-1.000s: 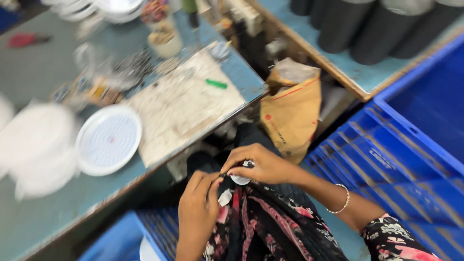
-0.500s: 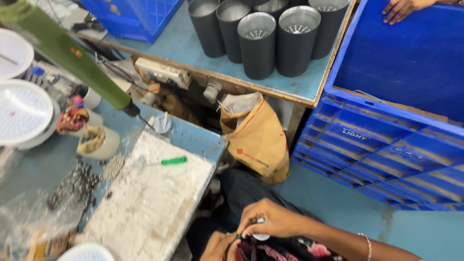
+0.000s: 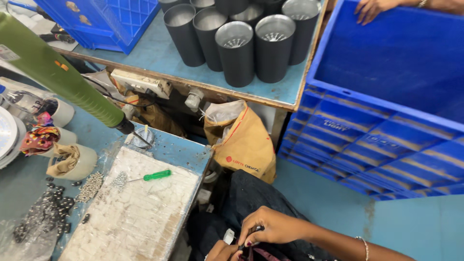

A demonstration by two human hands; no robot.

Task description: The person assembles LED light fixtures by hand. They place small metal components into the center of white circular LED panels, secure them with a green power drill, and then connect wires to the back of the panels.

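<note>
Both hands sit low over the person's lap, just off the bench's right edge, against dark patterned cloth [image 3: 251,203]. Right hand [image 3: 273,226] is curled shut, fingertips pinching a small dark part [image 3: 256,228] w/ a bit of white piece [image 3: 228,236] just beside it. Left hand [image 3: 223,252] is mostly cut off by the frame bottom, fingers bent in toward the same part; can't tell if it actually grips it. The 2 hands are touching or nearly so. On the bench [image 3: 179,150], a white worn board [image 3: 133,212] fills the near right corner, w/ a green-handled screwdriver [image 3: 150,176] lying across its far end. Loose screws [image 3: 89,186] and dark small parts [image 3: 46,208] spread along the board's left edge. A green power tool [image 3: 58,72] hangs tilted over the far edge, tip down near a small round cap [image 3: 144,137]. Paper cups stuffed w/ rags [image 3: 70,162] stand at the left. A brown bag [image 3: 244,140] leans btwn this bench and the next table [image 3: 159,53], which carries black cylinders [image 3: 237,48] and a blue crate [image 3: 96,19]. Big blue crates [image 3: 386,106] sit at right; another person's hand [image 3: 372,8] rests on the far rim
</note>
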